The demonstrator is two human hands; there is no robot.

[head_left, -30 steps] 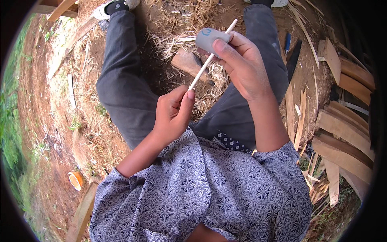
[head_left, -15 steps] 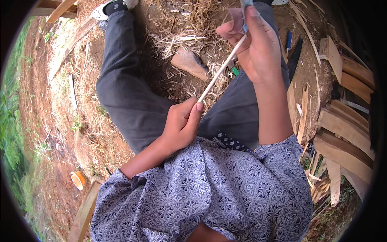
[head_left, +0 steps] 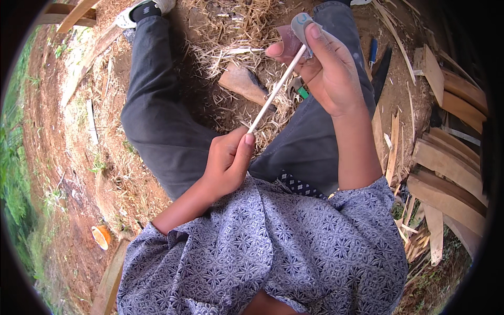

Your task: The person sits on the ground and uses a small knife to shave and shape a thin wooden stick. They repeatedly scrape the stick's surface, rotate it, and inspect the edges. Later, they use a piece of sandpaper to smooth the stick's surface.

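We see an orange bowl (head_left: 101, 238) on the dirt (head_left: 202, 86), its contents too small to tell. Our left hand (head_left: 227, 164) closes in a fist around the lower end of a thin, pale, smooth stick (head_left: 275, 93), which slants above the ground before us. Our right hand (head_left: 335, 79), half curled, pinches a curved grey-and-pinkish sheet (head_left: 301, 22) at its upper end. Below lie curly, straw-coloured shavings (head_left: 241, 39) and a chunky wooden block (head_left: 242, 84).
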